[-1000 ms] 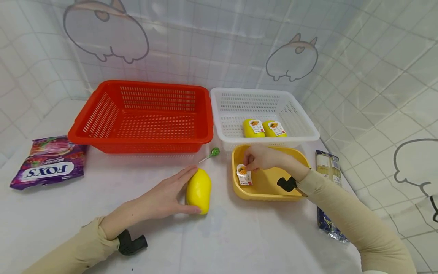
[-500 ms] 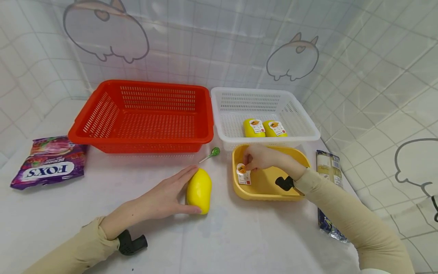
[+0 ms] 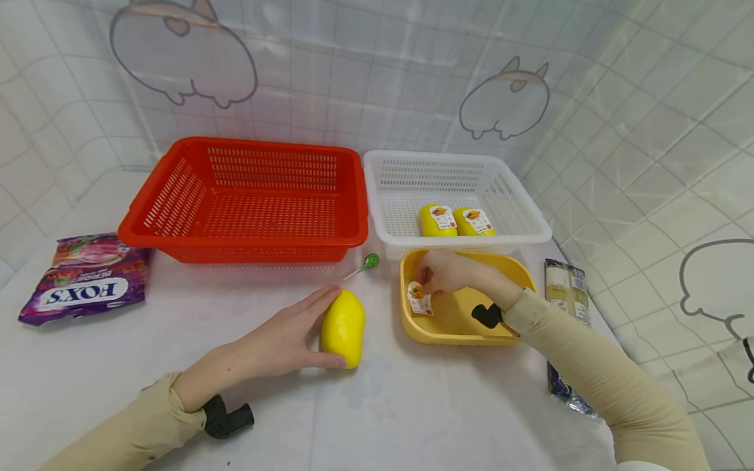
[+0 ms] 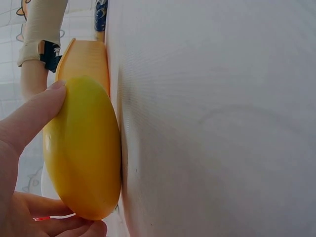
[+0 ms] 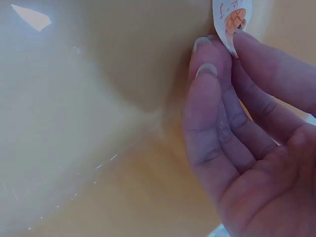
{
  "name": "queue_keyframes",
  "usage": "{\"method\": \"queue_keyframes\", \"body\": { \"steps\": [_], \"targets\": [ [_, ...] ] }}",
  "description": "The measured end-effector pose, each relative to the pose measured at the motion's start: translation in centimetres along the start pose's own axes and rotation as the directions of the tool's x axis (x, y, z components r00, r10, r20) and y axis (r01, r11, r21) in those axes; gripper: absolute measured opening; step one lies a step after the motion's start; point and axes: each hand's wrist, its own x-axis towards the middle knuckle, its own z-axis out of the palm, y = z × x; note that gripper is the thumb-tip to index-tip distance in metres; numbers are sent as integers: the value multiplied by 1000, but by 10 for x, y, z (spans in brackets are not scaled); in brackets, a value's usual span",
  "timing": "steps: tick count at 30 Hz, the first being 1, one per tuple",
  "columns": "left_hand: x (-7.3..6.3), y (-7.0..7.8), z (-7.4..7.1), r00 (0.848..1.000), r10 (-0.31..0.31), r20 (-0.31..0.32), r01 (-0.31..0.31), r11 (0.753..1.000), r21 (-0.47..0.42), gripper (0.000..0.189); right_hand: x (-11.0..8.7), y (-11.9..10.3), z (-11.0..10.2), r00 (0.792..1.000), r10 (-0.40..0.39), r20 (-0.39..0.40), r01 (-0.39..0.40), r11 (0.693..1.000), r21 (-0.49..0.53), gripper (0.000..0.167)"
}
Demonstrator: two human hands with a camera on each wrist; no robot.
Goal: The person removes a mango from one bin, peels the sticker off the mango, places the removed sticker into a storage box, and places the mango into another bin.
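My left hand [image 3: 277, 340] holds a yellow mango [image 3: 343, 329] on the white table, thumb at its near end and fingers along its far side. The left wrist view shows the mango [image 4: 84, 153] lying on its side between thumb and fingers. Inside the yellow tub [image 3: 459, 339], my right hand [image 3: 450, 271] pinches a white sticker [image 3: 420, 301] printed with a mango picture. Up close in the right wrist view, the sticker's edge [image 5: 232, 19] sits between thumb and fingertips. Two mangoes [image 3: 437, 224] bearing similar stickers lie in the white basket [image 3: 459, 241].
A red basket [image 3: 247, 250] stands at the back left beside the white one. A green lollipop [image 3: 370, 261] lies between the baskets and the left-hand mango. At far left is a purple FOX'S bag [image 3: 88, 281]; a blue and clear packet [image 3: 567, 288] lies right of the tub.
The sticker in my right hand has shifted and tilted slightly, and the right forearm has moved a little to the left. My left hand and its mango stay put.
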Motion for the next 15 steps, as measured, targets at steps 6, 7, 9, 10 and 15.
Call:
{"method": "queue_keyframes", "body": {
  "steps": [6,7,9,10,15],
  "targets": [
    [0,0,0,1000,7,-2,-7,1000,-4,120,0,0,1,998,56,10,-56,998,-5,12],
    [0,0,0,1000,7,-3,-7,1000,-3,120,0,0,1,998,63,11,-63,998,-5,12],
    [0,-1,0,1000,7,-2,-7,1000,-3,120,0,0,1,997,70,13,-70,998,-7,12],
    [0,-1,0,1000,6,-2,-6,1000,-3,120,0,0,1,997,72,10,-72,997,-10,13],
    [-1,0,0,1000,-1,2,1,1000,-5,120,2,1,2,997,79,-3,-80,996,-31,14]
  ]
}}
